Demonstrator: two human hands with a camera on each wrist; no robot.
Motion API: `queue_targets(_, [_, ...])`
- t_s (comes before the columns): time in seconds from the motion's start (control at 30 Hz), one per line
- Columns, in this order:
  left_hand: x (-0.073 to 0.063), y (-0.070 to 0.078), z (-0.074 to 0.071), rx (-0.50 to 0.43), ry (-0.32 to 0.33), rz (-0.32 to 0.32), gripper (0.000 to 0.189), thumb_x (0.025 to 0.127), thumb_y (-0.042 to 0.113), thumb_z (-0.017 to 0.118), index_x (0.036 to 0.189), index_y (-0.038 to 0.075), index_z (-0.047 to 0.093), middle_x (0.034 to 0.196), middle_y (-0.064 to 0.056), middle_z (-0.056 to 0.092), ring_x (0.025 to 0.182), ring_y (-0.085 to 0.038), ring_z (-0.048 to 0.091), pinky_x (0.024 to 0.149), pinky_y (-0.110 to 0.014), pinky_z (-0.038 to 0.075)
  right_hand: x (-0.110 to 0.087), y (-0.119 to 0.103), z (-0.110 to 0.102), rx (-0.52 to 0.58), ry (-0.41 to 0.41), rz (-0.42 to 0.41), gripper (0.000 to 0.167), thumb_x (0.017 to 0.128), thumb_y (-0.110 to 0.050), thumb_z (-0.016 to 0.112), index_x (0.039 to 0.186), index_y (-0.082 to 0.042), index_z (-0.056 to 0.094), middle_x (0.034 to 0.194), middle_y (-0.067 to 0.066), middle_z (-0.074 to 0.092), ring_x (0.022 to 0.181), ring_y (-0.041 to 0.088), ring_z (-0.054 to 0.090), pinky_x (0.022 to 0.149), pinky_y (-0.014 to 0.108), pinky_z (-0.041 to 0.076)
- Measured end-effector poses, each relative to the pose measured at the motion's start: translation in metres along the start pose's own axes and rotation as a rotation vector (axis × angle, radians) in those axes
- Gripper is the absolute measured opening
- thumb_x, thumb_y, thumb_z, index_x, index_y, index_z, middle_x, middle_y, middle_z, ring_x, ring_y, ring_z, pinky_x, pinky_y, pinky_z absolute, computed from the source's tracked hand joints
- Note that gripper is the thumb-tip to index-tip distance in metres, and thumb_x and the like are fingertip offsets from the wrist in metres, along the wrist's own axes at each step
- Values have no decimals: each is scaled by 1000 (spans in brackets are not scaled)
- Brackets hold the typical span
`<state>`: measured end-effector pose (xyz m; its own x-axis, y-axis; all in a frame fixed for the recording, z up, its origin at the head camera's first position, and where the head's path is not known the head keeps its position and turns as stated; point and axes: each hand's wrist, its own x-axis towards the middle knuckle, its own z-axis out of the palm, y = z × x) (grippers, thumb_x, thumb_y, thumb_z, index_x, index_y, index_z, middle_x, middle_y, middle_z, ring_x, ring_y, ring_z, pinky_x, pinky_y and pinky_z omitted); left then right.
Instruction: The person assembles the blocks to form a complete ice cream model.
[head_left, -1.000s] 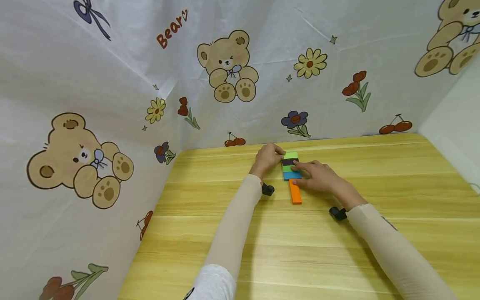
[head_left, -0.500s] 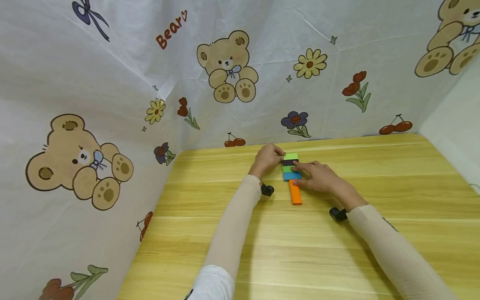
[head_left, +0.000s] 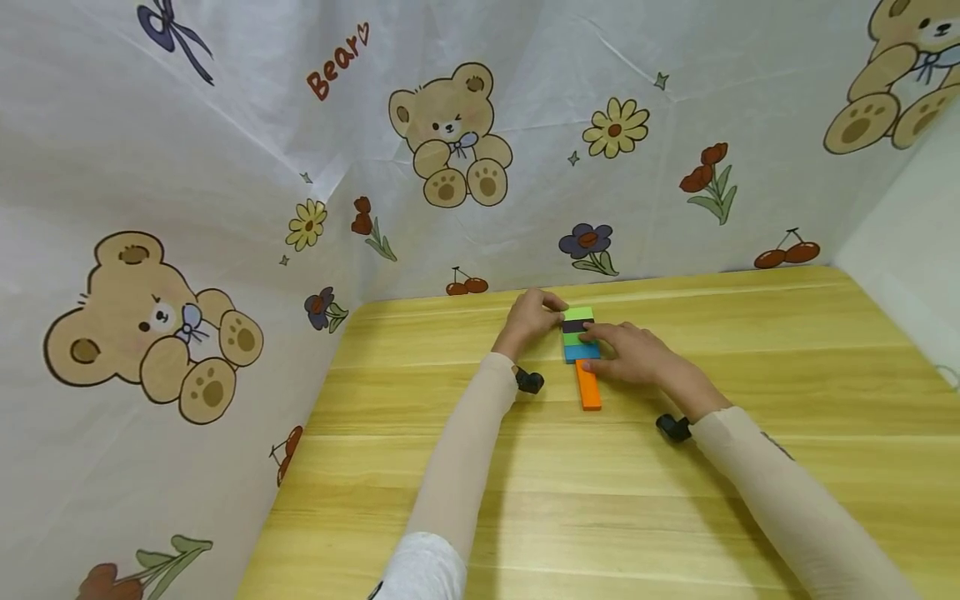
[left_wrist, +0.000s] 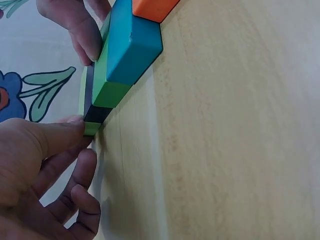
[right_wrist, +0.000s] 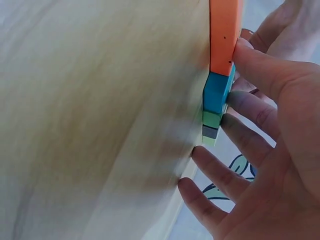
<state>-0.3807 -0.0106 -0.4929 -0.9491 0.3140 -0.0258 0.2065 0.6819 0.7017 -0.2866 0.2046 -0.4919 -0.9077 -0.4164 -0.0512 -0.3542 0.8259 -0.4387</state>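
Observation:
Several coloured blocks lie flat in a row on the wooden table. From the far end come a light green block [head_left: 582, 313], a dark block [head_left: 576, 326], a green block [head_left: 572, 339] and a blue block [head_left: 582, 353]. A narrow orange block [head_left: 589, 390] points lengthwise toward the person from the blue one. My left hand [head_left: 530, 318] pinches the light green block at its left end with thumb and forefinger. My right hand [head_left: 637, 354] spreads over the row from the right, forefinger at the dark and green blocks, thumb on the orange block's far end.
The wooden table [head_left: 420, 450] reaches back to a white cloth [head_left: 525, 50] printed with bears and flowers. More of this cloth stands along the left side. A plain white wall [head_left: 915, 233] borders the right. Small black cameras sit at both wrists.
The head view has shifted slightly. Both hands and the blocks keep nearly the same places, with the light green block a touch nearer to the person.

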Motion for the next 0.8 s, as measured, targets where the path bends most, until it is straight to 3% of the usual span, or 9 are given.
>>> queue_targets(0.17, [2, -5, 3, -28, -13, 28, 23, 106, 19, 71, 125, 14, 81, 128, -3, 77, 123, -26, 70, 109, -46, 56, 1, 0, 0, -24, -11, -5, 62, 104, -49, 70, 155, -17, 59, 167, 18, 50, 141, 51, 53, 112, 77, 40])
queue_targets(0.5, [3, -7, 5, -33, -5, 64, 29, 112, 32, 60, 126, 16, 80, 133, 1, 76, 131, -24, 66, 113, -47, 53, -3, -5, -2, -13, 21, -34, 58, 103, -43, 73, 150, -12, 61, 163, 20, 55, 142, 52, 54, 109, 80, 41])
queue_targets(0.63, [3, -10, 6, -50, -5, 69, 31, 113, 34, 58, 128, 17, 79, 137, 0, 75, 135, -25, 65, 116, -48, 52, -7, -7, -2, 26, 54, -36, 64, 104, -47, 69, 153, -8, 57, 160, 22, 56, 145, 51, 53, 117, 75, 40])
queue_targets(0.8, [0, -17, 3, -87, 39, 79, 33, 114, 37, 56, 132, 20, 76, 137, 0, 74, 131, -25, 68, 114, -47, 54, -16, -5, -6, 87, 89, -31, 69, 107, -52, 63, 157, -5, 52, 161, 24, 54, 149, 50, 50, 124, 68, 37])
